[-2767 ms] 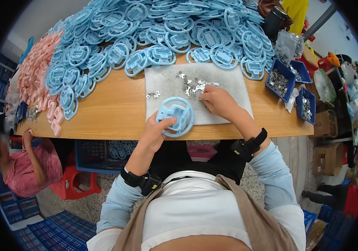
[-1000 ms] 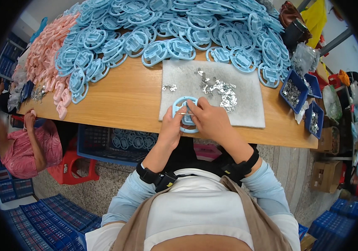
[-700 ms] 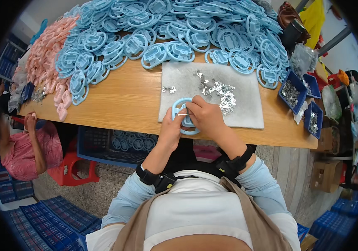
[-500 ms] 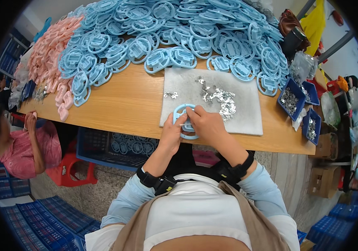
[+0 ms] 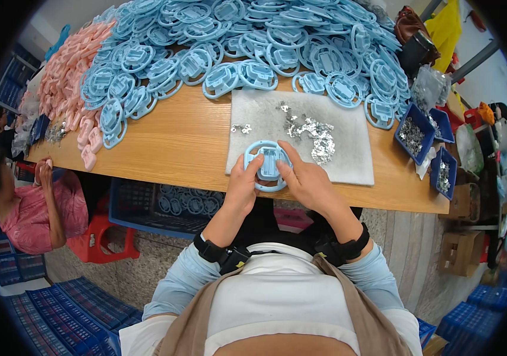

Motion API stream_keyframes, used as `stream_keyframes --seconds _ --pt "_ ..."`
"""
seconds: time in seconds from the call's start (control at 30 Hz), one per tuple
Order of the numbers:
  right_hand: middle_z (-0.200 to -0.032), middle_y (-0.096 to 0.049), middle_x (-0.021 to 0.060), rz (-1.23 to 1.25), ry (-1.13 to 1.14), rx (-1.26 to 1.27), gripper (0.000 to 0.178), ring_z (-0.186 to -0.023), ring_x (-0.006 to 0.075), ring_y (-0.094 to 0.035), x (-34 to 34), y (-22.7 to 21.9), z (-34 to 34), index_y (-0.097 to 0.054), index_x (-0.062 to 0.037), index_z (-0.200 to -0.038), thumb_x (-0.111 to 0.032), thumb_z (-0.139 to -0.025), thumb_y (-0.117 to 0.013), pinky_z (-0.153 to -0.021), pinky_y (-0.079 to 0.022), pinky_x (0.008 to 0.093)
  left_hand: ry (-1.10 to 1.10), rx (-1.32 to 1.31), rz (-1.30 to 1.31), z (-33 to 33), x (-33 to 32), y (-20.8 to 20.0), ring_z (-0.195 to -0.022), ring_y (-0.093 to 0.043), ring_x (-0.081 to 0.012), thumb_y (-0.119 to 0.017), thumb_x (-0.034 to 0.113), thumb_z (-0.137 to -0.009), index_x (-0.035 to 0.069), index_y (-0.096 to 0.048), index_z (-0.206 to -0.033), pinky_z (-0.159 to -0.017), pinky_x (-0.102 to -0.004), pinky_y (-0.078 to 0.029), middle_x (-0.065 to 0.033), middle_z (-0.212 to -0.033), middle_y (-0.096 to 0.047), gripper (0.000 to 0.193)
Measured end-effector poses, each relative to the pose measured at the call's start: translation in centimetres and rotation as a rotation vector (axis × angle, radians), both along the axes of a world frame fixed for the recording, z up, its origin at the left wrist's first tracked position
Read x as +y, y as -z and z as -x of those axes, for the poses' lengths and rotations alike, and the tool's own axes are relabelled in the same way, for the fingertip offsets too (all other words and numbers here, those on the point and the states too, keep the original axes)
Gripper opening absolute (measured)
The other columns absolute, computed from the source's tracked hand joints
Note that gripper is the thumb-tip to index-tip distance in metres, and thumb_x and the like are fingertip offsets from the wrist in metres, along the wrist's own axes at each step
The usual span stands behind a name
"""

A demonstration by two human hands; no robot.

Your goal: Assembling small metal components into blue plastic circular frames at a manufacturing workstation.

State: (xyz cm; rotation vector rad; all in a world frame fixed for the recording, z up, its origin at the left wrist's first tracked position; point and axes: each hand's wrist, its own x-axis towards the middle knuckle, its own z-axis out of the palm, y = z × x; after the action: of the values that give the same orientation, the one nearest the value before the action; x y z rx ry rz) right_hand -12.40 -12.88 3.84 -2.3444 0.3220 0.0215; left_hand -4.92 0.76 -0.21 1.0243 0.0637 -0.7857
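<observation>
A light blue oval plastic part [image 5: 269, 163] with a raised rectangular compartment in its middle is held between both hands at the near edge of a white mat [image 5: 253, 113]. My left hand [image 5: 242, 184] grips its left rim, the thumb on the face. On the right rim, my right hand [image 5: 308, 181] closes with its thumb near the compartment and its fingers around the outer edge. Small shiny metal pieces [image 5: 323, 145] lie heaped on the mat beyond my right hand. A few more metal pieces [image 5: 241, 129] lie at the mat's left.
Piled blue plastic parts [image 5: 224, 77] cover the table's far side, with pink plastic parts [image 5: 69, 77] at far left. Blue bins of metal pieces [image 5: 412, 136] stand at the right edge. A blue crate [image 5: 129, 204] sits below the table. Someone in pink [image 5: 43, 207] works at left.
My right hand has moved from over the middle of the blue part to its right rim, uncovering the compartment. My left hand still holds the left side.
</observation>
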Motion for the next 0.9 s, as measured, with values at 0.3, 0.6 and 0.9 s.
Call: stream_keyframes --seconds 0.3,0.6,0.9 --pt "-0.079 -0.053 0.0106 0.388 -0.067 -0.271 0.043 -0.070 0.0264 -0.059 1.2 1.6 0.2 -0.055 -0.0082 -0.114 0.000 -0.072 -0.054 -0.057 -0.048 0.0358 -0.023 0.002 0.003 0.0 -0.1 0.3 -0.085 -0.060 -0.0130 -0.052 0.018 -0.089 0.005 -0.046 -0.110 -0.066 -0.0266 -0.052 -0.0065 -0.097 -0.057 0.025" --pt "-0.079 -0.055 0.0077 0.647 -0.103 -0.351 0.040 -0.067 0.0206 -0.059 1.7 2.3 -0.1 -0.056 -0.0022 -0.110 -0.007 -0.071 -0.058 -0.054 -0.049 0.0296 -0.037 0.005 -0.005 0.0 -0.1 0.9 -0.084 -0.058 -0.0114 -0.055 0.018 -0.088 0.005 -0.047 -0.107 -0.065 -0.0251 -0.050 -0.0058 -0.096 -0.056 0.025" --pt "-0.075 -0.053 0.0066 0.878 -0.159 -0.226 0.046 -0.062 0.0184 -0.058 3.6 1.7 -0.6 -0.054 -0.0032 -0.114 -0.011 -0.070 -0.059 -0.054 -0.048 0.0276 -0.035 -0.083 -0.044 0.0 -0.1 1.0 -0.079 -0.055 -0.0099 -0.055 0.019 -0.088 0.006 -0.047 -0.107 -0.061 -0.0237 -0.047 -0.0043 -0.094 -0.056 0.025"
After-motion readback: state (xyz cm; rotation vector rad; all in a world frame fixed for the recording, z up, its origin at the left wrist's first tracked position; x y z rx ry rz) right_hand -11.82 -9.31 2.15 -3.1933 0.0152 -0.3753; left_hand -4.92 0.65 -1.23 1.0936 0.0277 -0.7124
